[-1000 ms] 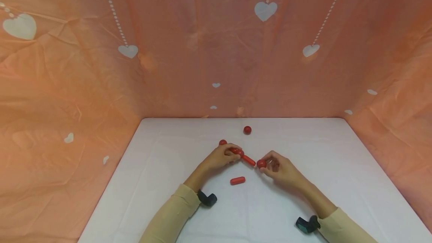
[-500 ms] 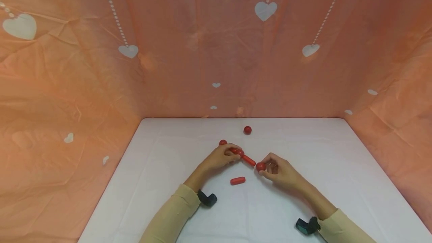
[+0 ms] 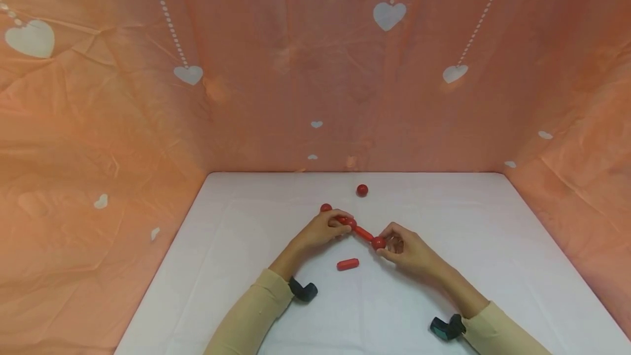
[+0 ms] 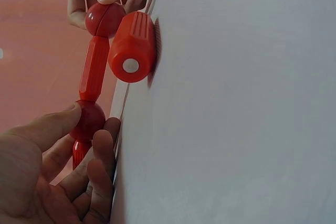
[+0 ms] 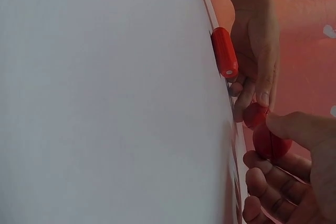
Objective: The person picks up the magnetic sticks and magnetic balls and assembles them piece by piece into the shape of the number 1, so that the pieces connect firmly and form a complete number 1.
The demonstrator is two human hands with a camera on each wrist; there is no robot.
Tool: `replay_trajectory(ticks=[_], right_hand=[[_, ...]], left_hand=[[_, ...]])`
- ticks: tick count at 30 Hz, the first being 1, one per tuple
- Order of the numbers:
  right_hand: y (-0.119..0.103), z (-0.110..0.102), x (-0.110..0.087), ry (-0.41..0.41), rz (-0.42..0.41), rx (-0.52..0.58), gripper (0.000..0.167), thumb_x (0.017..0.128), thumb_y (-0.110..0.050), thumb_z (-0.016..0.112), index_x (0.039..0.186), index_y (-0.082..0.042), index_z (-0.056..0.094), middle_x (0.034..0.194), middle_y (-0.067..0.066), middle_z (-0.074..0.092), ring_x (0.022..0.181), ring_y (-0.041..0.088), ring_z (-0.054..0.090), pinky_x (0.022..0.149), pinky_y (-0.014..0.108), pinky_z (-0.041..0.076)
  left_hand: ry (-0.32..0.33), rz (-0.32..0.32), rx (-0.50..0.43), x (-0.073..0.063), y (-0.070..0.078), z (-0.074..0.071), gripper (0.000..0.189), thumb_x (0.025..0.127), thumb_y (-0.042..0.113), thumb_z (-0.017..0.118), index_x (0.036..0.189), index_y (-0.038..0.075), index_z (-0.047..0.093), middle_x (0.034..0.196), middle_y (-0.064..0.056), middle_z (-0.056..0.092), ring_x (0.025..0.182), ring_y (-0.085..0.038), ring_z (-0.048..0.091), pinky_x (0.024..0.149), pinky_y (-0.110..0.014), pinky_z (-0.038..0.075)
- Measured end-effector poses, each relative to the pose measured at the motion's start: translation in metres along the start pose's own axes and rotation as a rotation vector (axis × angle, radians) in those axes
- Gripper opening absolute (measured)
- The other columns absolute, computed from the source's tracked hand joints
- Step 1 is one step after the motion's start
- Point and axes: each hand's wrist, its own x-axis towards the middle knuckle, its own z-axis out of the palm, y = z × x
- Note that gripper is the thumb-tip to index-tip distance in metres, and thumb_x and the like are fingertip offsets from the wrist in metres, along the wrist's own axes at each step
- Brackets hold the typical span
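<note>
A chain of red balls and rods runs between the hands in the head view. Its middle red ball (image 4: 90, 120) is pinched by the left hand (image 3: 326, 229), and another rod end (image 4: 80, 150) shows below that ball in the left wrist view. One red rod (image 3: 363, 234) spans from there to a second red ball (image 3: 378, 242), touching it. Thumb and fingers of the right hand (image 3: 413, 251) pinch this second ball, whose seam shows in the right wrist view. At the chain's far left end sits another red ball (image 3: 326, 208), partly behind the left hand.
A loose red rod (image 3: 348, 264) with a pale round end lies on the white table (image 3: 276, 316), nearer the person than the chain. One loose red ball (image 3: 362, 190) lies toward the back. An orange cloth (image 3: 345, 86) with hearts surrounds the table's back and sides.
The right hand has brought its ball slightly left, and the gap to the chain's rod has gone: ball and rod now touch. The left hand stays in place.
</note>
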Motion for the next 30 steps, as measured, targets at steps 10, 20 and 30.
replay_trajectory(ticks=[10, 20, 30], right_hand=[[0.0008, -0.0016, -0.0012, -0.009, 0.010, -0.010, 0.029, 0.095, -0.022, 0.085, 0.118, -0.020, 0.067, 0.098, -0.005, 0.067, 0.085, 0.019, 0.058, 0.070, 0.026, 0.052], [0.0012, -0.0031, -0.0012, -0.014, 0.006, -0.012, 0.035, 0.094, -0.022, 0.086, 0.123, -0.019, 0.067, 0.100, -0.005, 0.068, 0.086, 0.019, 0.059, 0.071, 0.026, 0.054], [-0.0013, -0.0055, -0.0022, -0.019, -0.006, -0.019, 0.038, 0.094, -0.022, 0.085, 0.127, -0.017, 0.066, 0.105, -0.004, 0.070, 0.089, 0.017, 0.062, 0.074, 0.026, 0.056]], left_hand=[[0.007, -0.009, 0.006, 0.0000, 0.0015, 0.0004, 0.033, 0.102, 0.034, 0.077, 0.133, 0.026, 0.073, 0.096, 0.004, 0.075, 0.088, -0.018, 0.068, 0.083, -0.032, 0.057], [0.017, -0.015, -0.001, 0.0004, 0.0010, 0.0012, 0.033, 0.101, 0.034, 0.078, 0.133, 0.026, 0.074, 0.101, 0.004, 0.074, 0.091, -0.018, 0.068, 0.084, -0.032, 0.058], [0.013, -0.012, 0.012, 0.0009, 0.0008, 0.0000, 0.033, 0.101, 0.035, 0.077, 0.133, 0.026, 0.074, 0.100, 0.005, 0.074, 0.090, -0.017, 0.068, 0.083, -0.032, 0.057]])
